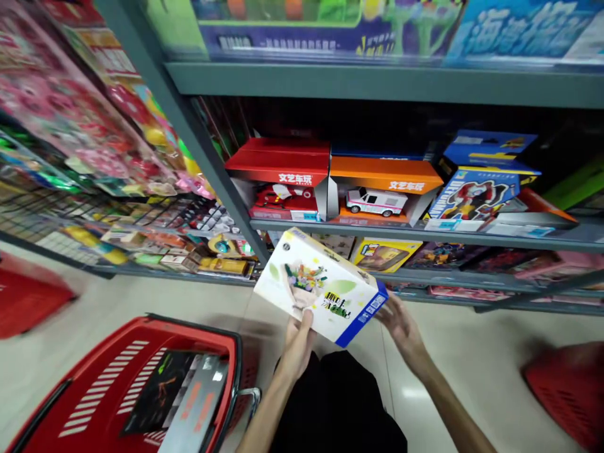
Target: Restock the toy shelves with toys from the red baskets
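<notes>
We hold a white box in the air before the shelf, tilted, its blue end lower and to the right. Our left grip is closed on the near long edge, the thumb lying flat over the front and the fingers out of sight behind. Our right grip is loosely curved at the blue end, its fingertips hidden behind the corner, so we cannot tell whether it bears any load.

We judge the box to be light and fairly stiff, printed card with a smooth, perhaps slightly slippery skin. The broad faces would likely dent under a hard squeeze, so the edges and corners look like the best places to hold, one hand at each end to keep it level; loose pieces may shift inside.

The front shows a potted bunch of flowers and bold dark Chinese lettering that seems to start with 趣味; the remaining characters and the small print on the blue band are too blurred for us. On the shelf beyond, the red box and the orange box both read 文艺车玩. The blue banner above begins with 海; we cannot make out the price tags.
</notes>
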Motion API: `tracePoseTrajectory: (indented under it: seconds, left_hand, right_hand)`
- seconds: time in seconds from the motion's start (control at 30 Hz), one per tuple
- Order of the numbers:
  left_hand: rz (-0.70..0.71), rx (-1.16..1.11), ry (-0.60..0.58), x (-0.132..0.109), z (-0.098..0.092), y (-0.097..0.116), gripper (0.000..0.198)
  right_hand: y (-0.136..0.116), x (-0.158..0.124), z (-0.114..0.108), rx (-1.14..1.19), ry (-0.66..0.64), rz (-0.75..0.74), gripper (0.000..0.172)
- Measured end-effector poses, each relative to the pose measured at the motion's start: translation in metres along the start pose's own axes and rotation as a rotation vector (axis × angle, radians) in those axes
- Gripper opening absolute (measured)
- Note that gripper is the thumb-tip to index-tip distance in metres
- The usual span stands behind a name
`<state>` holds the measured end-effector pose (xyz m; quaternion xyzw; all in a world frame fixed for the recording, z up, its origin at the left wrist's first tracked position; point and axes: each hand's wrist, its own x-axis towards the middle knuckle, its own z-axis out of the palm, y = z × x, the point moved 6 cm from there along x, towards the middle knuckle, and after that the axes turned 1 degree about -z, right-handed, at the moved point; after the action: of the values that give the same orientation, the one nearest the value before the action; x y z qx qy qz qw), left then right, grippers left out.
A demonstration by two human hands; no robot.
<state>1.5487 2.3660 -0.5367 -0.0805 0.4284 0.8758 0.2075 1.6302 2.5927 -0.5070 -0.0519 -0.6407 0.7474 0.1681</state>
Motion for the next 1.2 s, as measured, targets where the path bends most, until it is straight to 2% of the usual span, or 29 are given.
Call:
tracePoseTrajectory:
  seconds: [0.1,0.17,0.2,0.23,0.3,0.37,0.4,0.43,0.5,0.57,0.63,0.73,0.83,0.93,1.03,1.1,1.2]
  left_hand:
    - [-0.056,-0.042,-0.109,-0.015,0.017,-0.008,0.08]
    - [-0.088,0.023,-0.224,-0.024,0.019,-0.019,0.075]
    - [-0.126,0.097,-0.281,-0.028,0.014,-0.028,0.074]
    - [-0.186,0.197,-0.33,-0.03,0.004,-0.039,0.078]
    - [-0.337,0.424,-0.36,-0.033,-0.031,-0.065,0.094]
    - [-0.438,0.598,-0.326,-0.035,-0.07,-0.081,0.105]
    - [-0.424,0.647,-0.297,-0.036,-0.083,-0.082,0.105]
    - [-0.366,0.672,-0.275,-0.036,-0.09,-0.077,0.101]
    - [-0.161,0.674,-0.271,-0.037,-0.083,-0.055,0.088]
    - [0.065,0.692,-0.293,-0.038,-0.057,-0.026,0.077]
    - [0.233,0.727,-0.339,-0.036,-0.024,-0.003,0.076]
    - [0.356,0.674,-0.378,-0.032,0.013,0.017,0.077]
    - [0.411,0.576,-0.324,-0.033,0.028,0.038,0.07]
    - [0.432,0.517,-0.251,-0.04,0.032,0.063,0.069]
    - [0.472,0.493,-0.237,-0.047,0.029,0.081,0.068]
    - [0.507,0.549,-0.228,-0.048,0.017,0.08,0.064]
    - [0.571,0.785,-0.138,-0.041,-0.02,0.055,0.05]
  right_hand:
    - [0.014,-0.03,0.027,0.029,0.128,0.129,0.08]
    - [0.005,-0.034,0.033,-0.036,0.245,0.151,0.074]
    - [-0.007,-0.032,0.03,-0.081,0.3,0.114,0.074]
    - [-0.021,-0.028,0.022,-0.128,0.35,0.046,0.076]
    - [-0.052,-0.021,0.001,-0.229,0.424,-0.116,0.079]
    - [-0.077,-0.018,-0.02,-0.305,0.5,-0.247,0.078]
    - [-0.085,-0.018,-0.029,-0.316,0.533,-0.286,0.076]
    - [-0.09,-0.018,-0.033,-0.306,0.551,-0.303,0.074]
    - [-0.093,-0.019,-0.032,-0.256,0.528,-0.279,0.072]
    - [-0.095,-0.018,-0.02,-0.213,0.465,-0.245,0.073]
    - [-0.099,-0.014,-0.005,-0.19,0.401,-0.251,0.073]
    - [-0.112,0.0,0.011,-0.142,0.351,-0.304,0.07]
    - [-0.127,0.017,0.02,-0.085,0.277,-0.339,0.08]
    - [-0.138,0.022,0.025,-0.065,0.197,-0.369,0.084]
    - [-0.13,0.007,0.031,-0.135,0.129,-0.354,0.059]
    - [-0.107,-0.009,0.034,-0.185,0.11,-0.32,0.046]
    - [-0.047,-0.03,0.033,-0.271,0.134,-0.259,0.04]
